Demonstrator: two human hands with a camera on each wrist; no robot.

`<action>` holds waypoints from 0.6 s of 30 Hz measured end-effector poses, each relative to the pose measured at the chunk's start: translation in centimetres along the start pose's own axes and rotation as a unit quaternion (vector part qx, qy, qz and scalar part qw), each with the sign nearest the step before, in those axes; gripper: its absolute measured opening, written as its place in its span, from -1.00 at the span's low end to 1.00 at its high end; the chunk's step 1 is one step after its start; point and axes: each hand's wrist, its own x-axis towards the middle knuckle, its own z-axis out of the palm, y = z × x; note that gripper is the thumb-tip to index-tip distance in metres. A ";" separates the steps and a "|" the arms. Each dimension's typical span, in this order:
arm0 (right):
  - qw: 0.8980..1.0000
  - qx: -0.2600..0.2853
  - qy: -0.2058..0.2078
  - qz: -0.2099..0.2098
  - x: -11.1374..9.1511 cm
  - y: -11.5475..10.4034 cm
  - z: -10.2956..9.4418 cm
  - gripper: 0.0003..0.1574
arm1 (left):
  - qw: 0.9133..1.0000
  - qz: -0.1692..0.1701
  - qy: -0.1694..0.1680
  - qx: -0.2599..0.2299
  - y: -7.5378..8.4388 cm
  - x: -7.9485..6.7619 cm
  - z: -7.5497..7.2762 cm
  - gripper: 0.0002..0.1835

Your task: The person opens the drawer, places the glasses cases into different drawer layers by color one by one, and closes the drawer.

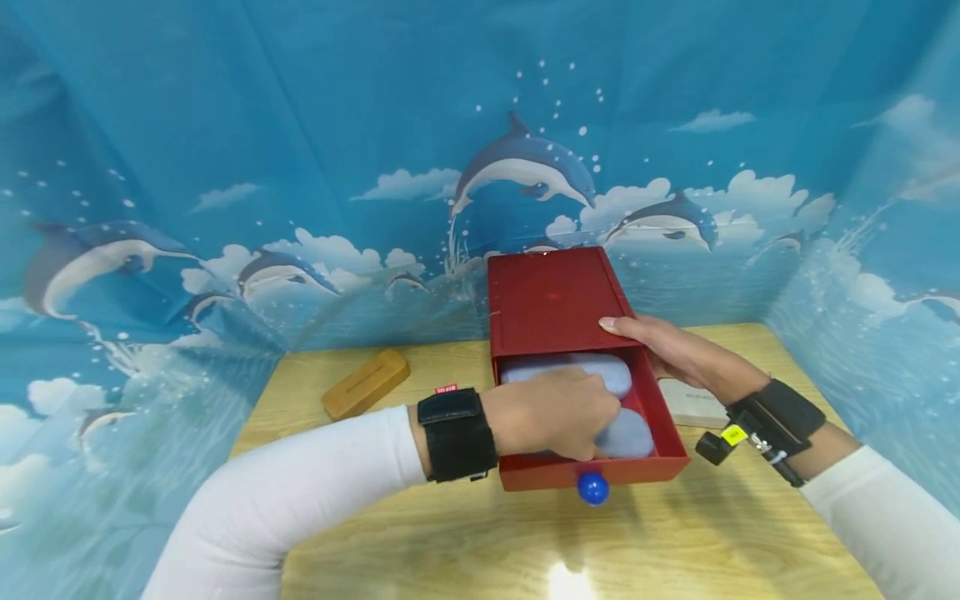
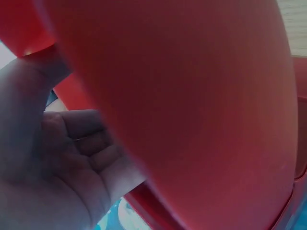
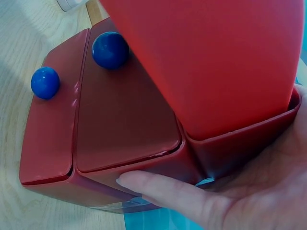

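A red drawer cabinet [image 1: 555, 300] stands on the table with its top drawer [image 1: 667, 429] pulled out, a blue knob [image 1: 593, 488] on the front. Light grey-blue, round-ended objects [image 1: 618, 375] lie in that drawer. My left hand [image 1: 551, 412] reaches over them with curled fingers near the drawer's front wall. In the left wrist view the drawer's red panel [image 2: 192, 105] hides its fingertips, and I cannot tell whether they hold anything. My right hand [image 1: 678, 354] braces the cabinet's right side, thumb on top; one straight finger [image 3: 158, 187] lies along the side wall.
A tan oblong block-like object [image 1: 366, 385] lies on the table left of the cabinet. Behind the right hand sits a whitish flat box [image 1: 690, 404]. Two lower drawers, pushed in, carry blue knobs [image 3: 110, 50]. A dolphin-print curtain [image 1: 360, 150] surrounds the wooden table [image 1: 420, 533].
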 end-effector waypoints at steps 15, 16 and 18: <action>1.000 -0.007 -0.002 -0.001 -0.3 -0.1 0.1 -0.30 | 0.999 0.004 -0.008 0.052 0.3 -0.2 -0.3 -0.69; 1.000 -0.006 -0.002 0.000 -0.3 -0.1 0.0 -0.29 | 0.999 0.000 -0.012 0.051 0.3 -0.2 -0.3 -0.70; 1.000 -0.004 -0.004 0.002 -0.2 -0.1 0.0 -0.28 | 0.999 -0.009 -0.024 0.046 0.4 -0.1 -0.4 -0.72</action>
